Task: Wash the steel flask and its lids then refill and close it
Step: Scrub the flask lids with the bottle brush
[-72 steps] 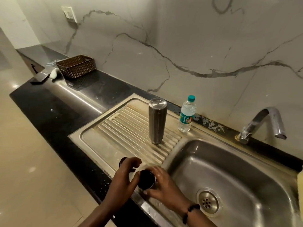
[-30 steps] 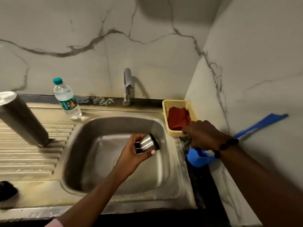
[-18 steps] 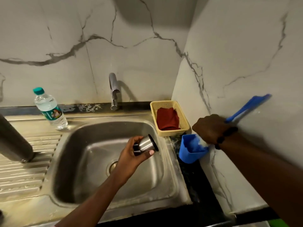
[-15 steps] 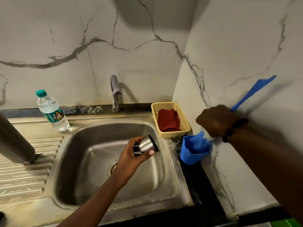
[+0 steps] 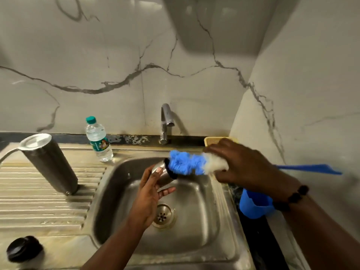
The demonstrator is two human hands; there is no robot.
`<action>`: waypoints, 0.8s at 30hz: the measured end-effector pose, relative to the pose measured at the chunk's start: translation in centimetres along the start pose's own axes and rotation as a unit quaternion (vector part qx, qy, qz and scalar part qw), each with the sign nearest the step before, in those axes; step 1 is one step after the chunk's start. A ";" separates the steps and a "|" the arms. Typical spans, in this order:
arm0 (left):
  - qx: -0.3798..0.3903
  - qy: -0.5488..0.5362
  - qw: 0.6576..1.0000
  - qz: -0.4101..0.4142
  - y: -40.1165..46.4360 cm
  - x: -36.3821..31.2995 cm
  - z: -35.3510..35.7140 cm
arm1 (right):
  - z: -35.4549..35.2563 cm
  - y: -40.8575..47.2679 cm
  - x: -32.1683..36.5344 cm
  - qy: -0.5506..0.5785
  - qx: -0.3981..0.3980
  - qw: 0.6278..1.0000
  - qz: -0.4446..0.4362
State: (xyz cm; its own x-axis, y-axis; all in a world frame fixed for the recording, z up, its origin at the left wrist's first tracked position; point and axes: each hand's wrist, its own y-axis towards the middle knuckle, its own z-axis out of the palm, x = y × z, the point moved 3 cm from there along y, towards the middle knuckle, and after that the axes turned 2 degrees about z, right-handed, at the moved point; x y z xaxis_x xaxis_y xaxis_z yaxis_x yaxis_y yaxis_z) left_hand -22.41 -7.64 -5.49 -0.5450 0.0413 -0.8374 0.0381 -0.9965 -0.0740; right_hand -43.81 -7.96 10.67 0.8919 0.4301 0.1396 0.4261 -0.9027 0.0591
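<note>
Head view: at frame centre the left hand (image 5: 150,193) grips a steel cup lid (image 5: 164,173) over the sink (image 5: 220,221), its mouth hidden by the blurred blue brush (image 5: 187,162) gripped by the right hand (image 5: 239,164). Left, the flask (image 5: 48,162) stands upended; a black lid (image 5: 23,250) lies lower left.

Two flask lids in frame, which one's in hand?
The steel cup lid, which the left hand grips over the sink with the brush at its mouth. The black lid lies untouched on the drainboard.
</note>
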 end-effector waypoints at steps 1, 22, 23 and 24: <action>-0.003 0.012 1.000 0.011 -0.1 -0.7 -0.5 | 1.3 0.4 0.3 0.012 -0.003 1.000 -0.025; -0.083 0.173 0.981 0.016 -1.1 -10.9 -4.5 | 6.9 7.6 4.9 0.354 0.209 0.900 -0.143; -0.097 0.103 0.990 0.023 -0.8 -10.7 -4.3 | 6.9 7.6 5.2 0.411 0.228 0.875 -0.116; -0.117 0.040 0.991 0.042 -0.5 -10.6 -3.9 | 7.5 7.4 5.7 0.459 0.236 0.851 -0.096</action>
State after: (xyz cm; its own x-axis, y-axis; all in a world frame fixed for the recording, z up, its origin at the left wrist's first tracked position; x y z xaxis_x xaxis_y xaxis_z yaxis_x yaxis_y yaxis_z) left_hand -13.43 -7.31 1.32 -0.4634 -0.0266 -0.8857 0.2798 -0.9528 -0.1178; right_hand -34.42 -12.16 4.45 0.3968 0.1864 0.8988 0.7568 -0.6205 -0.2054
